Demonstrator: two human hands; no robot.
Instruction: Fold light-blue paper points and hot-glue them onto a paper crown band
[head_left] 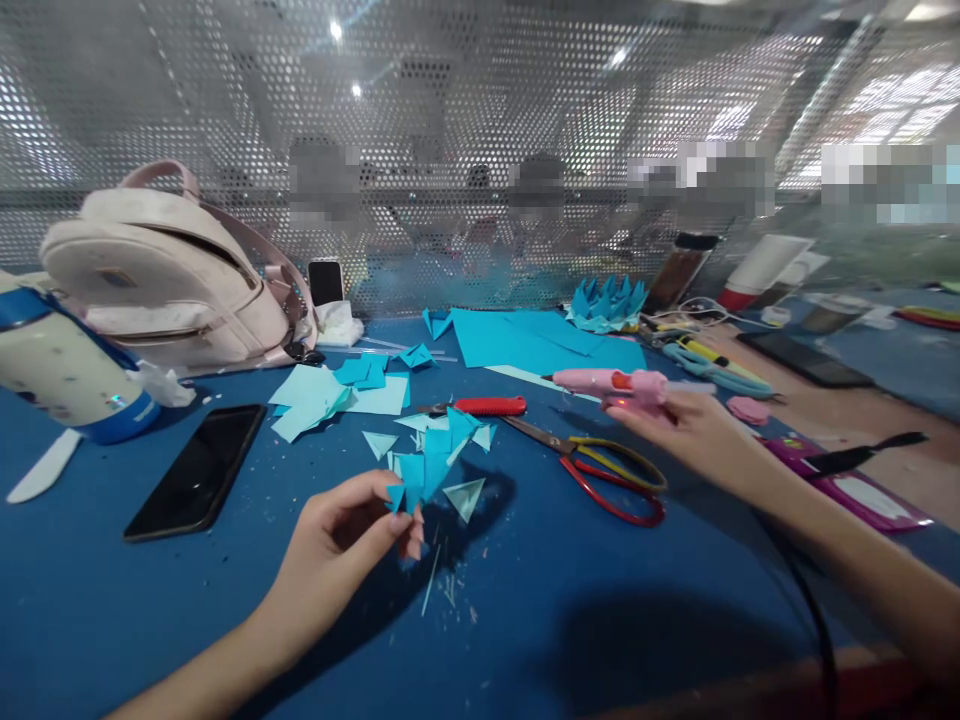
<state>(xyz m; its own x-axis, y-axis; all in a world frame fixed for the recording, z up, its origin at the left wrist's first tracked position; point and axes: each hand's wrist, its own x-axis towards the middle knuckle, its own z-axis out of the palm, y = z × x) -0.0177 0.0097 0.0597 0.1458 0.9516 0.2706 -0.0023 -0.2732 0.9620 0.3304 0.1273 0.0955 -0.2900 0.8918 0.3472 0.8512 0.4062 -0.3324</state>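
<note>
My left hand [360, 530] pinches a blue folded-paper piece [427, 470] between thumb and fingers, above the blue table. Pale triangular paper pieces [465, 497] lie around and behind it. Over on the right, my right hand [682, 425] is wrapped round a pink hot glue gun [611, 384], its nozzle pointing left. Scissors [592, 465] with red and yellow handles lie between the two hands. A red-handled cutter [491, 406] rests behind the folded piece, its front end partly hidden.
Blue paper sheets [525, 338] and a spiky folded-paper ring [607, 303] lie at the back, before a perforated metal screen [450, 120]. At left are a phone [196, 470], a bottle [71, 360] and a backpack [165, 285]. A black cable [814, 610] runs below my right arm.
</note>
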